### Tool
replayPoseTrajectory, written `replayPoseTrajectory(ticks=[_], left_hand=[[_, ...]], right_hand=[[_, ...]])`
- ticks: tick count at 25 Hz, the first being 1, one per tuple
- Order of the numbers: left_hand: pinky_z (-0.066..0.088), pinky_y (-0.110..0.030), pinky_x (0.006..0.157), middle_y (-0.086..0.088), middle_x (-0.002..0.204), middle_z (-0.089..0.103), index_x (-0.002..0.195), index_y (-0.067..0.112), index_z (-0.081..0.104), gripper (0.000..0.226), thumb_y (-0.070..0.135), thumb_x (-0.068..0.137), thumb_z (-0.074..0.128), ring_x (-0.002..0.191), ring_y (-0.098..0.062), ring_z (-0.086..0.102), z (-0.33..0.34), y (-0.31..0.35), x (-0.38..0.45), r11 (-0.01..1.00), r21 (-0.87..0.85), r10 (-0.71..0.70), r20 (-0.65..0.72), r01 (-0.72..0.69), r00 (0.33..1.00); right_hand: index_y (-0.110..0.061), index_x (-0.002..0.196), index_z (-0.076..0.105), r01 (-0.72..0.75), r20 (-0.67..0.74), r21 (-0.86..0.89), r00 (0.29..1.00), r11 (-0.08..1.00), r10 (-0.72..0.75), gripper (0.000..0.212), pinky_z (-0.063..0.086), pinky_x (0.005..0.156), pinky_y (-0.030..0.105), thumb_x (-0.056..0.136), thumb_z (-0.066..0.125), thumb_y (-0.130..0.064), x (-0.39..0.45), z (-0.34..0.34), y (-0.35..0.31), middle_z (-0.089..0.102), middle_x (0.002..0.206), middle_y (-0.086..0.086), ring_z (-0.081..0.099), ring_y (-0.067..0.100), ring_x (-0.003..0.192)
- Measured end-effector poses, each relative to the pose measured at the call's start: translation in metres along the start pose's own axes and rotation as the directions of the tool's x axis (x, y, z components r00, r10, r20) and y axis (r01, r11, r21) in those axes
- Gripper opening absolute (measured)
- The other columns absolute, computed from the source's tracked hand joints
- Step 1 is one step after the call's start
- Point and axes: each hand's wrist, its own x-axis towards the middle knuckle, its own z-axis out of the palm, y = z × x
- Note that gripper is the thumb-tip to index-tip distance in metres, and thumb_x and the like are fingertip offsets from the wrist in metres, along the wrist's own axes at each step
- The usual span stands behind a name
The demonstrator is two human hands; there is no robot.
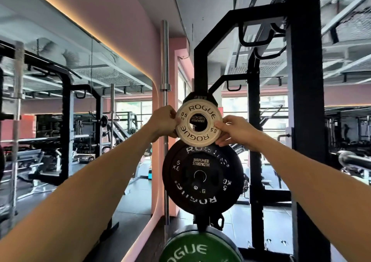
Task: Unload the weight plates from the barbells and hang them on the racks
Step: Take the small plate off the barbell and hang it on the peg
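A small white 0.5 kg Rogue plate [198,111] is held up in front of a peg on the black rack upright [200,64]. My left hand [163,122] grips its left rim and my right hand [233,130] pinches its right rim. Through the plate's hole the peg's end cap with "Hammer Strength" shows. A black plate sits behind it on the same peg. Below hang black 5 kg plates [202,178], and under them a green Rogue plate [200,249].
An upright steel barbell [165,64] stands just left of the rack, against a pink wall. A large mirror [70,101] fills the left side. A thick black rack post [305,101] rises at the right, with a barbell sleeve [353,159] beyond it.
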Motion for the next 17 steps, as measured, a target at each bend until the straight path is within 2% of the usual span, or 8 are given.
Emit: replayPoseTrajectory(ticks=[6, 10, 13, 17], left_hand=[[0.061, -0.044, 0.058, -0.02, 0.106, 0.063, 0.096, 0.006, 0.051, 0.01, 0.005, 0.092, 0.06, 0.073, -0.034, 0.072, 0.012, 0.045, -0.056, 1.0, 0.002, -0.006, -0.008, 0.006, 1.0], [0.061, -0.049, 0.062, -0.022, 0.11, 0.061, 0.096, 0.003, 0.052, 0.011, 0.002, 0.091, 0.062, 0.083, -0.037, 0.07, 0.035, 0.08, -0.097, 1.0, -0.026, -0.015, -0.013, 0.015, 1.0], [0.06, -0.051, 0.068, -0.021, 0.108, 0.063, 0.09, 0.01, 0.051, 0.012, 0.004, 0.091, 0.061, 0.085, -0.036, 0.07, 0.063, 0.113, -0.127, 0.999, -0.053, -0.014, 0.018, 0.015, 1.0], [0.061, -0.049, 0.067, -0.02, 0.106, 0.063, 0.097, 0.006, 0.052, 0.011, 0.004, 0.092, 0.061, 0.084, -0.034, 0.07, 0.102, 0.152, -0.152, 0.996, -0.082, -0.034, 0.079, 0.04, 0.996]], right_hand=[[-0.001, 0.107, 0.052, 0.033, 0.032, -0.012, 0.999, 0.999, -0.033, 0.026, 0.058, 0.055, 0.032, 0.095, 0.056, -0.023, -0.053, -0.031, -0.008, 0.07, 0.089, 0.024, 0.069, 0.032, 0.069], [0.002, 0.111, 0.051, 0.02, 0.025, -0.035, 0.999, 0.999, -0.019, 0.031, 0.059, 0.062, 0.037, 0.095, 0.057, -0.024, -0.102, -0.067, -0.011, 0.07, 0.093, 0.026, 0.07, 0.035, 0.076], [0.0, 0.111, 0.051, -0.018, 0.015, -0.043, 1.0, 0.999, 0.019, 0.029, 0.061, 0.065, 0.039, 0.095, 0.057, -0.025, -0.147, -0.105, -0.011, 0.072, 0.09, 0.024, 0.071, 0.033, 0.075], [0.001, 0.111, 0.051, -0.075, 0.001, -0.092, 0.997, 0.993, 0.075, 0.032, 0.06, 0.061, 0.035, 0.095, 0.057, -0.027, -0.192, -0.156, -0.016, 0.071, 0.091, 0.025, 0.07, 0.033, 0.075]])
